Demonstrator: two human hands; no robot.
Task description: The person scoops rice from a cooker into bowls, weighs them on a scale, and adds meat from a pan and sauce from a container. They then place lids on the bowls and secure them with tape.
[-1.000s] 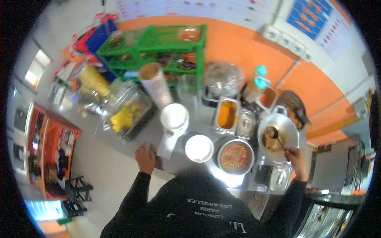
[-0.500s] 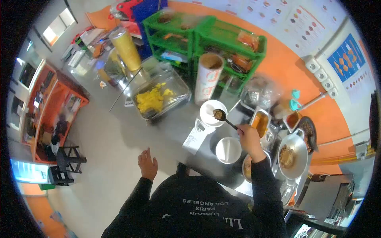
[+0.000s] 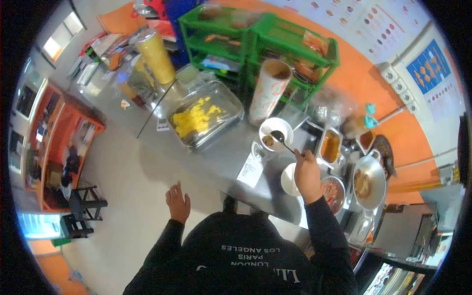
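My right hand (image 3: 308,176) is closed round the handle of a black spoon (image 3: 278,136), whose bowl is inside a white bowl (image 3: 286,124). A small brown heap of food (image 3: 268,141) lies in that bowl beside the spoon. The bowl rests on a small white scale (image 3: 257,150) with a printed paper slip (image 3: 250,170) in front of it. Partly behind my right hand stands a second white bowl (image 3: 290,180). My left hand (image 3: 178,202) hangs free at the table's near side, its fingers apart and nothing in it.
A clear tray (image 3: 231,119) of yellow food stands left of the scale. Behind are a patterned roll (image 3: 269,91) and green shelves (image 3: 295,42). To the right sit a metal pan of orange sauce (image 3: 330,146), a bowl of red pieces (image 3: 332,194) and a wok (image 3: 376,186).
The spoon has tipped over inside the white bowl, and its brown food now lies in the bowl. My view has shifted slightly; my left hand stays empty.
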